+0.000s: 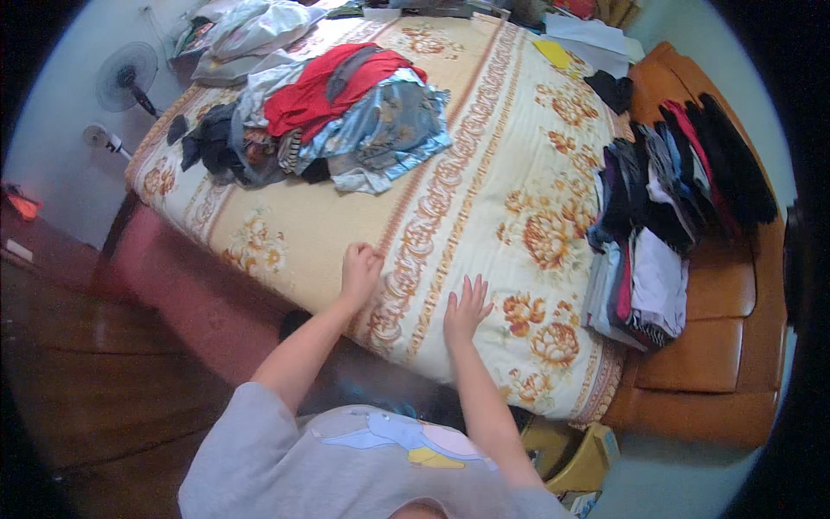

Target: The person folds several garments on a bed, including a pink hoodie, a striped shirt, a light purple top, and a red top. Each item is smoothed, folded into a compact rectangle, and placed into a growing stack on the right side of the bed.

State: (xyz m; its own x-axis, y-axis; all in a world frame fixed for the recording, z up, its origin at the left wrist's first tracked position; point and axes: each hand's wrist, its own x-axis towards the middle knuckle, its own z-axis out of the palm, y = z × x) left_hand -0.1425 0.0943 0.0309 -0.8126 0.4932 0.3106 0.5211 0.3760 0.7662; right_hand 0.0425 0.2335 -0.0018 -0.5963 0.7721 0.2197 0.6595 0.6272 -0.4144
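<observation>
A patterned bedspread (pixel 441 259), cream with brown flowers and a scrolled band, covers the bed in front of me. My left hand (pixel 361 273) is at its near part, fingers curled closed against the cloth; what they hold, if anything, is hidden. To the right, my right hand (pixel 468 310) lies palm down with its fingers spread on the bedspread and holds nothing. Beyond my left hand is a loose heap of clothes, with a red garment (pixel 320 95) on top and a shiny light-blue patterned garment (pixel 380 130) beside it.
Folded clothes (pixel 661 277) stand in rows along the brown headboard (pixel 700 355) at right. A black garment (pixel 610 91) and a yellow sheet (pixel 552 54) lie farther back. White bags (pixel 259 35) sit at the far left, near a standing fan (pixel 128 78). A yellow stool-like object (pixel 584 458) is below the bed's right corner.
</observation>
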